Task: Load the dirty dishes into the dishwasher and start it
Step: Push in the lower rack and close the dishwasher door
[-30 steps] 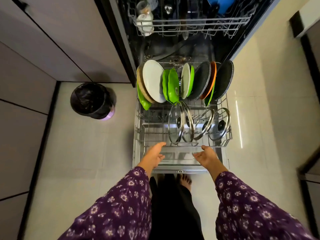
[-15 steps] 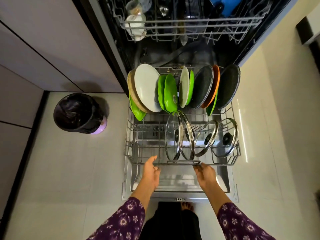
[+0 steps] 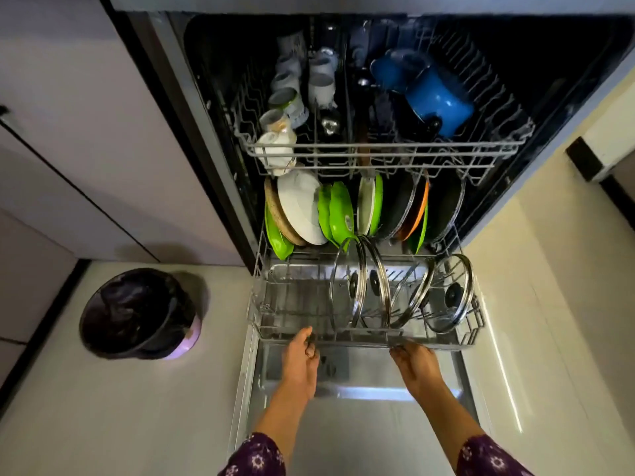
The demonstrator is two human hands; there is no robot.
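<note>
The dishwasher stands open, its door [image 3: 360, 441] folded down flat in front of me. The lower rack [image 3: 261, 314] is part way out over the door. At its back stand a white plate [image 3: 302, 207], green plates [image 3: 340, 214] and dark pans [image 3: 443, 204]; several glass lids [image 3: 347, 283] stand on edge nearer me. My left hand [image 3: 302, 359] grips the rack's front rail left of centre, fingers curled at the wire. My right hand [image 3: 415, 365] holds the same rail further right, its fingertips hidden under the rail. The upper rack [image 3: 378, 154] carries cups [image 3: 278, 146] and a blue pot [image 3: 436, 97].
A round bin [image 3: 137, 314] with a black liner stands on the pale floor, left of the door. Grey cabinet fronts [image 3: 86, 149] run along the left. A light wall [image 3: 567, 218] borders the dishwasher on the right.
Both hands reached the front rail and took hold of it. The lower rack has slid back towards the tub, so the plates now sit under the upper rack.
</note>
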